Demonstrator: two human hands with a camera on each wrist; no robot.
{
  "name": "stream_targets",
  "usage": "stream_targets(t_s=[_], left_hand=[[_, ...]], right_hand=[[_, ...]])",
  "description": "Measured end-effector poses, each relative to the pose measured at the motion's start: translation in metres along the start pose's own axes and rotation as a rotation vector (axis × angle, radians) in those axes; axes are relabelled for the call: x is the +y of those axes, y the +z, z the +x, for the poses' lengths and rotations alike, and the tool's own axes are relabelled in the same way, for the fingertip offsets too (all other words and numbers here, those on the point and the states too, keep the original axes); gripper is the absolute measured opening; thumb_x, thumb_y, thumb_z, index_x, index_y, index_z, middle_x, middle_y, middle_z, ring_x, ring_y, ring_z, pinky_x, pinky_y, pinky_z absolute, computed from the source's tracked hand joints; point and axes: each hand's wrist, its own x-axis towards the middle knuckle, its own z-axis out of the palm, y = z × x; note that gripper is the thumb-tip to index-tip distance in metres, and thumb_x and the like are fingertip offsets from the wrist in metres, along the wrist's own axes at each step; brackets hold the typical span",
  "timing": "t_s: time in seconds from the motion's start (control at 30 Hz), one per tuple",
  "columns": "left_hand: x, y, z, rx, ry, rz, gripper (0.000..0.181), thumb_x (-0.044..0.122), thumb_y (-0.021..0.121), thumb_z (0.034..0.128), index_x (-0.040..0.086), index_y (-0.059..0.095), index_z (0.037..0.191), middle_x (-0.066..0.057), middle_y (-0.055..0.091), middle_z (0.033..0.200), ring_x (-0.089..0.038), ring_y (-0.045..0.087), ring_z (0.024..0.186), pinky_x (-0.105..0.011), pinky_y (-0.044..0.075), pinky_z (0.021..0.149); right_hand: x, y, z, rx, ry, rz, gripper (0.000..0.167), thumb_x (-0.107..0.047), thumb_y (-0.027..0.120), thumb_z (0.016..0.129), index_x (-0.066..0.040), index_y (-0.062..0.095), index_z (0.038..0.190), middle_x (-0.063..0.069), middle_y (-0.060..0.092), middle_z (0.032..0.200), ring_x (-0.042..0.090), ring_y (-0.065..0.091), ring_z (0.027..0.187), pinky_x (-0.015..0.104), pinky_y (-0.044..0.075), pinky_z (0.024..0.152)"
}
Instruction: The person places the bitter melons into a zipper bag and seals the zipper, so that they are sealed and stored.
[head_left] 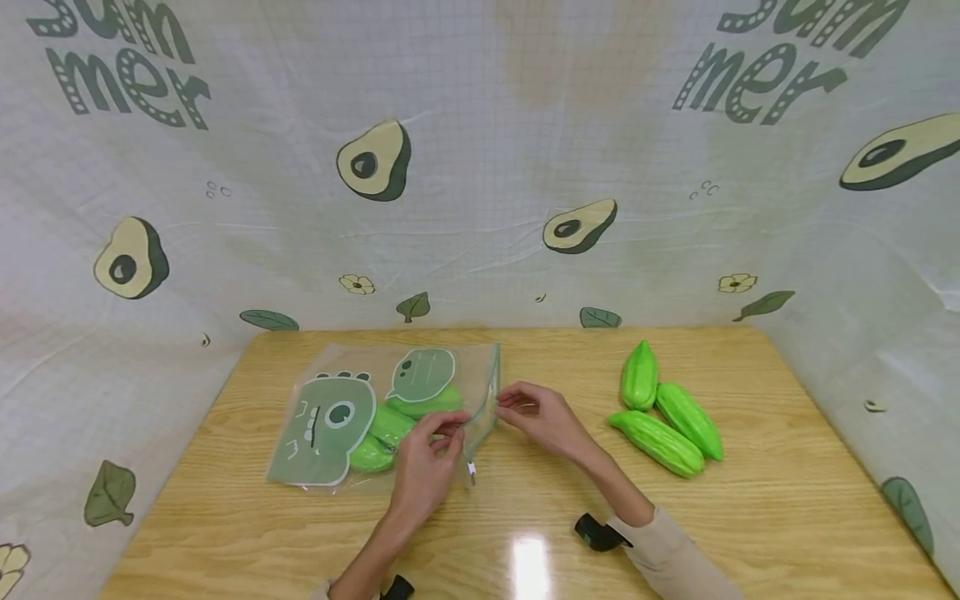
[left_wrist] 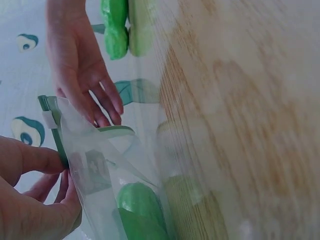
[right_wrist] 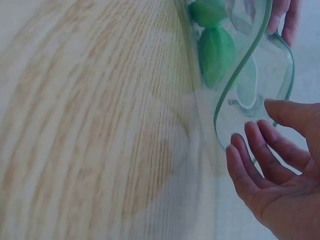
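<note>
A clear zip bag (head_left: 480, 367) with a green cartoon print lies on the left of the table, several green ridged vegetables (head_left: 371, 454) inside. Its mouth faces right and gapes in the right wrist view. My left hand (head_left: 426, 471) pinches the near part of the green-edged mouth between thumb and fingers, close to the white slider (head_left: 471, 469). At the far part of the mouth is my right hand (head_left: 547, 421), its fingers loosely bent and apart; in the right wrist view the thumb and fingertips (right_wrist: 263, 125) are by the green edge, contact unclear.
Three loose green vegetables (head_left: 660, 442) lie together on the right side of the wooden table (head_left: 555, 500). A pale cloth (head_left: 480, 167) printed with avocados and leaves hangs behind the table and along its sides.
</note>
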Motion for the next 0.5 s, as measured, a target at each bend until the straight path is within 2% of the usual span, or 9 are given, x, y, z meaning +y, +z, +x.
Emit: stream_targets(t_s=[0.13, 0.33, 0.5], left_hand=[[0.0, 0.0, 0.0, 0.0, -0.006, -0.017, 0.022, -0.011, 0.069, 0.0903, 0.001, 0.075, 0.107, -0.009, 0.072, 0.107, -0.023, 0.068, 0.095, -0.027, 0.061, 0.083], [0.0, 0.0, 0.0, 0.003, 0.001, -0.019, 0.022, -0.011, 0.068, 0.09, 0.001, 0.075, 0.107, -0.009, 0.072, 0.106, -0.023, 0.068, 0.095, -0.026, 0.061, 0.082], [0.0, 0.0, 0.0, 0.006, -0.001, -0.008, 0.023, -0.012, 0.068, 0.0893, 0.002, 0.076, 0.106, -0.008, 0.072, 0.105, -0.022, 0.068, 0.094, -0.027, 0.061, 0.082]], right_hand=[[-0.001, -0.004, -0.005, 0.015, -0.007, -0.023, 0.022, -0.009, 0.072, 0.097, 0.003, 0.07, 0.115, 0.01, 0.073, 0.109, 0.023, 0.069, 0.101, 0.041, 0.058, 0.094], [-0.002, -0.011, -0.013, 0.019, -0.014, -0.048, 0.026, -0.016, 0.072, 0.098, 0.002, 0.07, 0.117, 0.008, 0.072, 0.109, 0.024, 0.069, 0.103, 0.044, 0.057, 0.096], [-0.002, -0.016, -0.02, 0.027, -0.032, -0.063, 0.026, -0.015, 0.071, 0.098, 0.003, 0.069, 0.116, 0.015, 0.072, 0.112, 0.026, 0.069, 0.103, 0.047, 0.056, 0.097]])
